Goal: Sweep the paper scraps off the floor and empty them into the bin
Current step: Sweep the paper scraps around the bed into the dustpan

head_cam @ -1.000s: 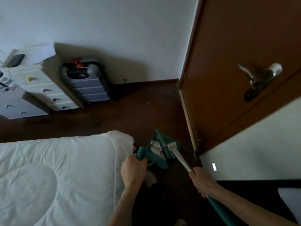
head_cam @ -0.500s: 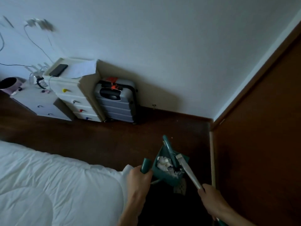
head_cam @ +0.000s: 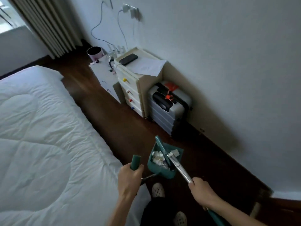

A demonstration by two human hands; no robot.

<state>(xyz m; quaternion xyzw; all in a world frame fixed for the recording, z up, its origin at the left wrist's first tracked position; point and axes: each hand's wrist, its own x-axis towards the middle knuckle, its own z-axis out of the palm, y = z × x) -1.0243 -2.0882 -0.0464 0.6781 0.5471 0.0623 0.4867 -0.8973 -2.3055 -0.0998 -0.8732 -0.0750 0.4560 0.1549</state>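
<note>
Teal dustpan [head_cam: 164,162] holding paper scraps [head_cam: 157,158] is hanging just beyond left hand [head_cam: 128,180] fingers wrapping its handle; right hand [head_cam: 202,193] fingers are gripping the broom handle [head_cam: 180,172].

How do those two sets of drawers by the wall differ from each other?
The cream drawer unit stands taller than the white drawer unit beside it. The cream one has coloured round knobs; the white one has small pale handles. The cream one carries a phone and paper; the white one holds small clutter. Both stand on the dark floor.
</note>
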